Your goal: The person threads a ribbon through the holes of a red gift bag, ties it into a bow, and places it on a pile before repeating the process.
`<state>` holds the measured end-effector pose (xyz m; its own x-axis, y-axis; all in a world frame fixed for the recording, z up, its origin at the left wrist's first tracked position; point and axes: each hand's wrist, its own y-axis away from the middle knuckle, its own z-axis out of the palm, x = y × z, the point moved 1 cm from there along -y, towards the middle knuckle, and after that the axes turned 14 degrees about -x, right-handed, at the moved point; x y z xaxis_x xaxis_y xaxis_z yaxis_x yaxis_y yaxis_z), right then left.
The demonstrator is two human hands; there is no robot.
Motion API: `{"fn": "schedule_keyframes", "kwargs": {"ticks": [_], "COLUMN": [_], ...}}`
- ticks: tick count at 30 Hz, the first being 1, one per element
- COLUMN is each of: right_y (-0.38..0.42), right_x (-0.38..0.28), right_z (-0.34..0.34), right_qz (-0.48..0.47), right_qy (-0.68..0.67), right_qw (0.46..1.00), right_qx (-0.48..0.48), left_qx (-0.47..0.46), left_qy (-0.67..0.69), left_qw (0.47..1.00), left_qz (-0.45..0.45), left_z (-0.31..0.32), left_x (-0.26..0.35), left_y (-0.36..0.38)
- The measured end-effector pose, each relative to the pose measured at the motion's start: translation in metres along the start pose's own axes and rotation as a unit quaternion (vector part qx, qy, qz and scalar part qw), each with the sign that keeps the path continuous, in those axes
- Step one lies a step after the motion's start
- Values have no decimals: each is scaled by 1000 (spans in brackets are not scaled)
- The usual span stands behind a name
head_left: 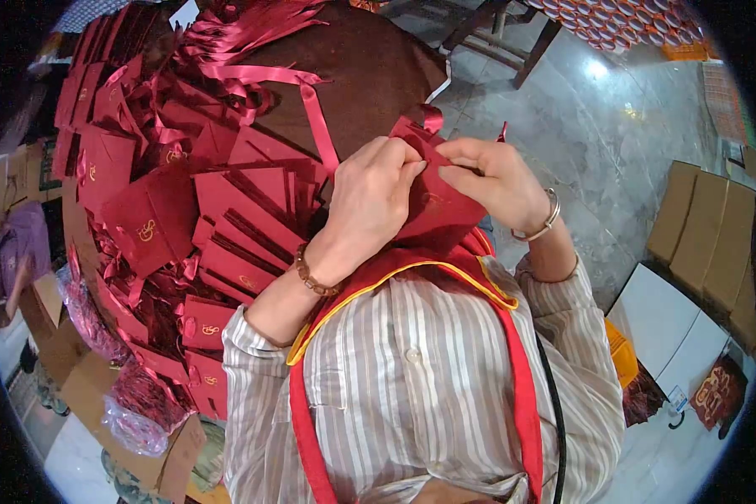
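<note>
A dark red gift bag (442, 206) with a faint gold print lies against my front, its top pointing away from me. My left hand (374, 189) is closed in a pinch at the bag's upper edge. At the same edge my right hand (500, 185) pinches with thumb and forefinger, close to the left fingertips. A short red ribbon (432, 118) loops out above the bag. What lies between the fingertips is too small to make out. Left of my hands, a loose red ribbon (317, 126) hangs across the brown tabletop (361, 63).
Piles of red bags (147, 218) with gold prints cover the table's left side, with a bundle of ribbons (244, 34) behind. Cardboard boxes (706, 231) and a white box (668, 328) stand at right. A wooden stool (504, 38) is at the back.
</note>
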<state>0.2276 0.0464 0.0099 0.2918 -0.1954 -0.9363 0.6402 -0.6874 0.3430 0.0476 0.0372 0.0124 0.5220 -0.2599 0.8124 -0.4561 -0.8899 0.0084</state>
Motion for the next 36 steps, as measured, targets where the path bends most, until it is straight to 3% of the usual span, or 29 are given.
{"fn": "schedule_keyframes", "kwargs": {"ticks": [5, 7, 13, 17, 25, 28, 30, 32, 34, 36], "right_y": [1, 0, -2, -1, -1, 2, 1, 2, 2, 2], "right_x": [-5, -5, -11, -12, -10, -10, 2, 7, 9, 6], "right_z": [2, 5, 13, 18, 21, 20, 18, 13, 9, 9], "right_qz": [4, -55, -19, -45, -33, -15, -30, -47, -6, -4], "right_qy": [50, 79, 141, 146, 189, 166, 125, 83, 10, -32], "right_qw": [999, 995, 988, 983, 975, 982, 989, 994, 1000, 999], "right_qx": [16, 23, 58, 101, 114, 86, 72, 59, 23, 26], "left_qx": [-13, -21, -43, -40, -49, -31, -28, -30, -57, -54], "left_qy": [-50, -104, -225, -318, -353, -307, -46, -28, 92, 97], "left_qw": [999, 994, 972, 945, 931, 948, 999, 999, 990, 991], "left_qz": [18, 39, 55, 71, 72, 73, 2, -19, -94, -74], "left_z": [-4, -5, -7, 0, 8, 4, 0, -3, -4, -1], "left_x": [3, 6, 15, 21, 20, 14, 0, -3, -6, -10], "left_y": [-2, -3, -5, -2, 0, 1, -3, -2, -1, 0]}}
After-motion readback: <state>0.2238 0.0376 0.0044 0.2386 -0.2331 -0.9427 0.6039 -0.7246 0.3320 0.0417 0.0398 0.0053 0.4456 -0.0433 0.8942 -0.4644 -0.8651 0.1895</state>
